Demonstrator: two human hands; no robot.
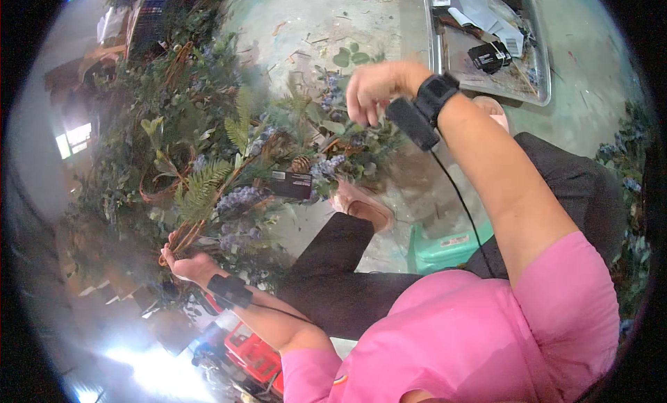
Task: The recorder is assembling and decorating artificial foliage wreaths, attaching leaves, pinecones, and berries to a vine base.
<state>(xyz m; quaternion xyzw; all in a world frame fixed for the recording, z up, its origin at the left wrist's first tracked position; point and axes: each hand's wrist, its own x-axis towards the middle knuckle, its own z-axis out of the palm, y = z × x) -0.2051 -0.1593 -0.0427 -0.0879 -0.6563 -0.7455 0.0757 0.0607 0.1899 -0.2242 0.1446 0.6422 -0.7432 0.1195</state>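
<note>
Head view. Bouquet [229, 174]: mixed fern fronds, dark leaves, lavender-blue flower spikes, pine cone, brown stems; spreading from centre toward 10 o'clock. Left hand [186, 264] clenching around gathered stems at 8 o'clock, black wrist strap just behind. Right hand [379, 87] hovering above blooms at 12 o'clock, fingers curling down, pinching sprig or not: cannot tell. Small black tag with white label [292, 184] lying among flowers near centre. Metal tray [531, 90] at 1 o'clock holding white papers, black packet. Green stool [445, 247] at 5 o'clock. Red crate [253, 354] at 7 o'clock.
</note>
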